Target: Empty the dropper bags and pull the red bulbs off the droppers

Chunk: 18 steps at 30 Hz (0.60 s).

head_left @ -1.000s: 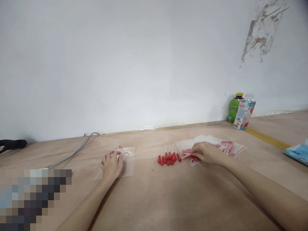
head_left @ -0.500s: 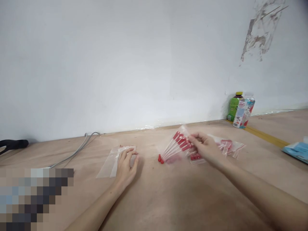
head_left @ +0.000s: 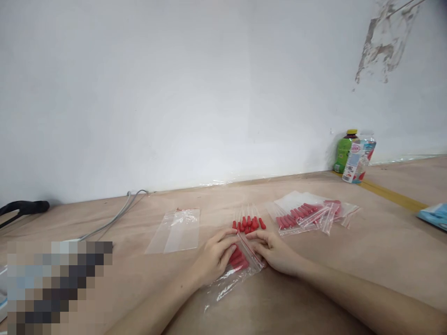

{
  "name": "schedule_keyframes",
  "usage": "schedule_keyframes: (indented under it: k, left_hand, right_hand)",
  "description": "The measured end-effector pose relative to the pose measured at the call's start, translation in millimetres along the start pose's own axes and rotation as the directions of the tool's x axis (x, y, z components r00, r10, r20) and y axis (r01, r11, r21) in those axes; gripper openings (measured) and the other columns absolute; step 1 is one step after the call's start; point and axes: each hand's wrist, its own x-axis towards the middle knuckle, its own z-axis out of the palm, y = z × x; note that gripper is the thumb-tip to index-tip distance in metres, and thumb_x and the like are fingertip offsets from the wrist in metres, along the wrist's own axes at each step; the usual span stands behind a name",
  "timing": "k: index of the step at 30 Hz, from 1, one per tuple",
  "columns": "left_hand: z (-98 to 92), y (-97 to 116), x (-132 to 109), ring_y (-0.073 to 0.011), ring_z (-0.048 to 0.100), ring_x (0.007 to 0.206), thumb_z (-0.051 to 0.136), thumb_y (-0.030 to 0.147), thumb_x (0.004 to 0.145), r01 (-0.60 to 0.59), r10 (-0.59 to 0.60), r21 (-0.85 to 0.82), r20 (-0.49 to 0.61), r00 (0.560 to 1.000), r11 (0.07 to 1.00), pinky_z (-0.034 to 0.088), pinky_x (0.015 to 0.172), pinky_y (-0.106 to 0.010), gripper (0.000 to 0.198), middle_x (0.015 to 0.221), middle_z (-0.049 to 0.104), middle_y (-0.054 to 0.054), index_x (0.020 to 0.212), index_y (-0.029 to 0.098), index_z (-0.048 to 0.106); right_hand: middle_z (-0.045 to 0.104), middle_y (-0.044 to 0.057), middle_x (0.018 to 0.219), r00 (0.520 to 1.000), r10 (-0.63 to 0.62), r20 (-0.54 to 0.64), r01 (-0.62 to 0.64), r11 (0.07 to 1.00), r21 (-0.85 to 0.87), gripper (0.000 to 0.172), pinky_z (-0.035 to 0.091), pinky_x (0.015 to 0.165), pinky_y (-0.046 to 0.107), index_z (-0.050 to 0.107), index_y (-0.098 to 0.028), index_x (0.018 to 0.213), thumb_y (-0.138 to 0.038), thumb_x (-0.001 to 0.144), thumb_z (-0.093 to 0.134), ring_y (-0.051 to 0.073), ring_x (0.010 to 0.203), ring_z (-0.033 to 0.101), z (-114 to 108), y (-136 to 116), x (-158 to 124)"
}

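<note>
Partly hidden bag (head_left: 240, 261), under left hand (head_left: 213, 257), right hand (head_left: 275, 251)

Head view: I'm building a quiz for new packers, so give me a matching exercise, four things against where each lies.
Things:
1 empty bag
2 loose droppers
3 bottles
4 dropper bag

Places:
a under the left hand and right hand
b by the wall, far right
c left of the loose droppers
d just beyond both hands

Pairs: 1-c, 2-d, 3-b, 4-a
</note>
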Motion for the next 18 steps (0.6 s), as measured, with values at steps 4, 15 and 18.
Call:
schedule_keyframes:
  k: [4, 15, 18]
  left_hand:
    - [4.5, -9, 16, -0.0155, 0.050, 0.105, 0.038, 0.014, 0.088, -0.097, 0.094, 0.042, 0.071, 0.993, 0.994, 0.042, 0.091, -0.030, 0.031, 0.114, 0.053, -0.006, 0.112, 0.023, 0.054]
    - [17.3, -14, 19, -0.0144, 0.056, 0.092, 0.036, 0.012, 0.088, -0.186, 0.182, 0.066, 0.069, 0.981, 0.980, 0.046, 0.082, -0.028, 0.028, 0.099, 0.061, -0.005, 0.094, 0.018, 0.062]
    - [19.0, -16, 18, -0.0141, 0.057, 0.091, 0.036, 0.014, 0.088, -0.189, 0.187, 0.069, 0.036, 0.982, 0.980, 0.046, 0.082, -0.029, 0.026, 0.096, 0.063, -0.005, 0.093, 0.018, 0.061]
  right_hand:
    - [0.062, 0.004, 0.078, 0.989, -0.135, 0.054, 0.141, 0.981, -0.131, 0.017, 0.044, 0.059, 0.025, 0.057, -0.015, 0.089, -0.024, 0.074, 0.054, 0.013, 0.067, 0.057, -9, 8, -2]
    - [0.057, -0.002, 0.068, 0.929, -0.361, 0.083, 0.367, 0.869, -0.332, 0.009, 0.041, 0.056, 0.021, 0.056, -0.017, 0.073, -0.008, 0.072, 0.054, 0.010, 0.062, 0.052, -8, 23, -1]
    - [0.060, 0.000, 0.075, 0.852, -0.497, 0.166, 0.503, 0.687, -0.524, 0.014, 0.041, 0.065, 0.025, 0.059, -0.019, 0.074, -0.006, 0.073, 0.052, 0.013, 0.072, 0.052, -11, 18, -2]
